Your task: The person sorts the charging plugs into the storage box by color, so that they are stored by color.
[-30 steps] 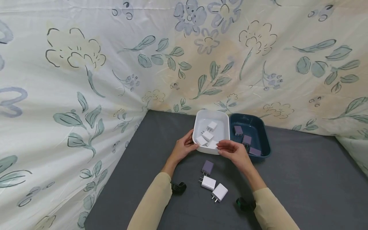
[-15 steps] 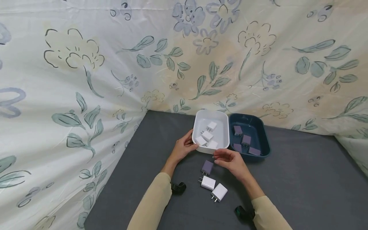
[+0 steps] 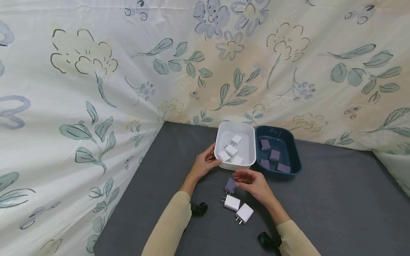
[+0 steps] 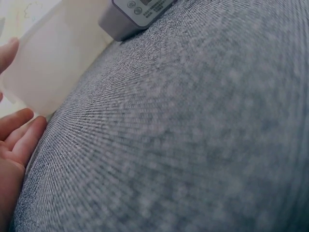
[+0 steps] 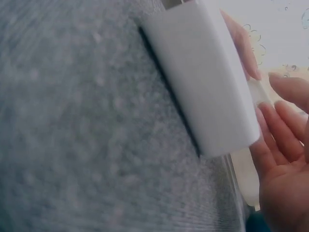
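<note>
My left hand holds the near left corner of a white tray, fingers along its side and thumb at the front. Several white charger plugs lie in that tray. My right hand is at a purple charger plug on the table, thumb and fingers apart, fingertips right by its right side. The left wrist view shows the purple plug's printed end. Two white plugs, one upper and one lower, lie nearer the person. One white plug looms large in the right wrist view.
A dark blue tray with several purple charger plugs stands against the white tray's right side. Both trays are at the back of the dark grey table. A flowered cloth hangs behind and to the left.
My right hand has moved from the white tray's front right corner toward me and left, down to the purple plug. The left hand has stayed at the tray corner.
</note>
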`<action>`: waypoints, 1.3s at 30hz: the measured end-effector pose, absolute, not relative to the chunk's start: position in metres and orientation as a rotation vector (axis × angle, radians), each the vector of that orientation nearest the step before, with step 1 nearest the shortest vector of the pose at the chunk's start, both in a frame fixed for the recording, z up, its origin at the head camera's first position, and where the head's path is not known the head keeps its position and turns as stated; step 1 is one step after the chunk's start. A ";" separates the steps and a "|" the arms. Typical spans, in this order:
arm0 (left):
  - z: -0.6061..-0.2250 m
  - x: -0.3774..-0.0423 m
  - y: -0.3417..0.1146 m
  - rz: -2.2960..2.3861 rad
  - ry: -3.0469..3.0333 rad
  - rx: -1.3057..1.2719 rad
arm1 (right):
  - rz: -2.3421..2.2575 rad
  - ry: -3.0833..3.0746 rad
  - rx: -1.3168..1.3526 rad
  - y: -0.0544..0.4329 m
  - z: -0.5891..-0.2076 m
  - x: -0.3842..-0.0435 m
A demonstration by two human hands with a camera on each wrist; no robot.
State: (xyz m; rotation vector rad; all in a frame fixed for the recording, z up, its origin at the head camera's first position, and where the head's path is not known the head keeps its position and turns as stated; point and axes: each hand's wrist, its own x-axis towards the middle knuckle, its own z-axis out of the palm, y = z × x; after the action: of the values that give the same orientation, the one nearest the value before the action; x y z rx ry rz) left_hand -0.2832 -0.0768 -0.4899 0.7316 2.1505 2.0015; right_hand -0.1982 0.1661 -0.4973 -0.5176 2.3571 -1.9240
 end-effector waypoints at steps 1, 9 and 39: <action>-0.490 -0.283 -0.077 2.003 2.148 0.734 | -1.924 2.365 -0.509 0.166 -0.498 -0.198; -0.489 -0.284 -0.077 2.022 2.134 0.730 | -1.798 2.432 -0.490 0.165 -0.502 -0.199; -0.494 -0.286 -0.077 1.992 2.152 0.716 | -1.622 2.538 -0.518 0.167 -0.510 -0.195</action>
State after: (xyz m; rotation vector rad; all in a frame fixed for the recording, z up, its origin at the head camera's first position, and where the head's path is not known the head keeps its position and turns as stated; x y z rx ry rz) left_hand -0.2855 -0.0769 -0.4943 0.7163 2.1516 1.9920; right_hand -0.1946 0.1665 -0.5100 -0.5177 2.5380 -1.6220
